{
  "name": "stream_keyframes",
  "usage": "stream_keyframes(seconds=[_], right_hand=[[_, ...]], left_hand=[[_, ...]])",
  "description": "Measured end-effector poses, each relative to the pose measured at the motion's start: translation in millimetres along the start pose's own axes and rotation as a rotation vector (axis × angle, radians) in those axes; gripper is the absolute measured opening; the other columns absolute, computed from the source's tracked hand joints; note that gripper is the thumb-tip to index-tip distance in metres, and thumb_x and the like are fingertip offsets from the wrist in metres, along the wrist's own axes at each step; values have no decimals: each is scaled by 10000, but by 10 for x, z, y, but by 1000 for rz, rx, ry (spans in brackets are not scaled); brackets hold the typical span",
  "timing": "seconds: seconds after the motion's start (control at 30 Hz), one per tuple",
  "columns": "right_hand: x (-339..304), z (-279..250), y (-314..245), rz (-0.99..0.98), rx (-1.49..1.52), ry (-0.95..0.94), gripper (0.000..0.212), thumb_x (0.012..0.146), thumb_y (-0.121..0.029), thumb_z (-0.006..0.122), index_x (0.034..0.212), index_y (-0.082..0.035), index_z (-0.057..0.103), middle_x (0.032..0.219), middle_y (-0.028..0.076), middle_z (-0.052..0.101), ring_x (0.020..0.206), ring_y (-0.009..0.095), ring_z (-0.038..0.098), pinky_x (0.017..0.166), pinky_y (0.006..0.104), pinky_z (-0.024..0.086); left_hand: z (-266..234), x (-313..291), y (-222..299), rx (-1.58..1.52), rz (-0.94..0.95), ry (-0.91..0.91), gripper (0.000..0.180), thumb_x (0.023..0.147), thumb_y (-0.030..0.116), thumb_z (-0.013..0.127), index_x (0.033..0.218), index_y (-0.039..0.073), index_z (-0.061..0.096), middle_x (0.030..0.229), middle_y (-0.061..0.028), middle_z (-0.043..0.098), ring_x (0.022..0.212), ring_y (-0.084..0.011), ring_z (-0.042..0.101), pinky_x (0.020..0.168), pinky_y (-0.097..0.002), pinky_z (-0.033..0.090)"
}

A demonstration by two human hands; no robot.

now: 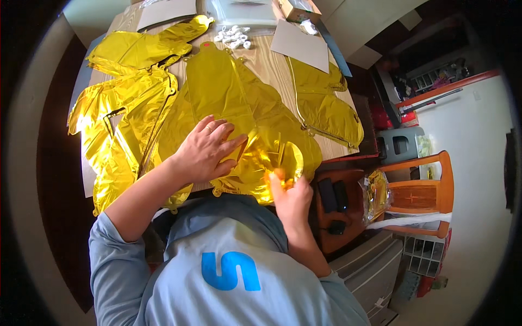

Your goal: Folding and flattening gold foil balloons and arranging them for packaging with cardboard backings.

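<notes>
A flat gold foil balloon (217,87) lies across the middle of the wooden table, its near part crumpled and folded up. My left hand (205,149) is over its near left side, fingers spread and bent, fingertips by the crumpled foil. My right hand (292,198) pinches the folded near edge of the same balloon at the table's front. The thumb and fingertips there are partly blurred and hidden by shiny foil. To the left lies another crinkled gold foil balloon (122,117), and to the right a smoother gold foil piece (329,111) partly under a grey card.
A pile of small white pieces (235,37) sits at the table's far side, near a grey card (300,44), a clear plastic sheet (244,11) and a cardboard box (299,10). At right stands a wooden chair (418,196) holding a plastic bag with gold foil (376,193).
</notes>
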State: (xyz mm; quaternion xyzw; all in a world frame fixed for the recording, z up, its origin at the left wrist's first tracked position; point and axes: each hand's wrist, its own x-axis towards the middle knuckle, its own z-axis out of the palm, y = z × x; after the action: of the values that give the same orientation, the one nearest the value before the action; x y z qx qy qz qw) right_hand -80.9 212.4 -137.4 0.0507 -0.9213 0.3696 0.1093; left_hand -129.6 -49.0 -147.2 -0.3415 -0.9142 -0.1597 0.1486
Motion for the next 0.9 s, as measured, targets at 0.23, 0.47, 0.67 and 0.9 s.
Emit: stream_keyframes(seconds=[0.23,0.47,0.67,0.9], right_hand=[[-144,9,322,428,1014,11,340,966,-79,599,1296,6,613,1220,91,673,1067,175,658,919,349,520],[-349,81,402,828,1432,-319,567,1075,-503,445,1424,-60,511,1322,97,644,1168,244,640,995,412,506],[-464,161,329,645,1350,-125,368,1081,-316,543,1278,-12,607,1195,94,677,1062,196,663,940,356,530],[-331,-70,383,423,883,-206,411,1094,-305,532,1041,72,687,979,59,720,898,93,637,819,269,507]], left_hand=[[-72,40,44,1,-30,-31,617,823,367,704,1384,139,581,1258,-166,528,1205,-351,529,1128,-542,370],[-75,46,40,-11,-28,-23,633,801,356,715,1378,133,583,1247,-164,523,1165,-356,539,1107,-538,388],[-45,58,29,-46,-26,-12,636,792,336,717,1377,126,583,1255,-166,521,1167,-368,538,1092,-523,400],[-74,54,11,-100,-33,3,628,791,325,725,1369,122,587,1251,-168,528,1195,-378,526,1058,-504,423]])
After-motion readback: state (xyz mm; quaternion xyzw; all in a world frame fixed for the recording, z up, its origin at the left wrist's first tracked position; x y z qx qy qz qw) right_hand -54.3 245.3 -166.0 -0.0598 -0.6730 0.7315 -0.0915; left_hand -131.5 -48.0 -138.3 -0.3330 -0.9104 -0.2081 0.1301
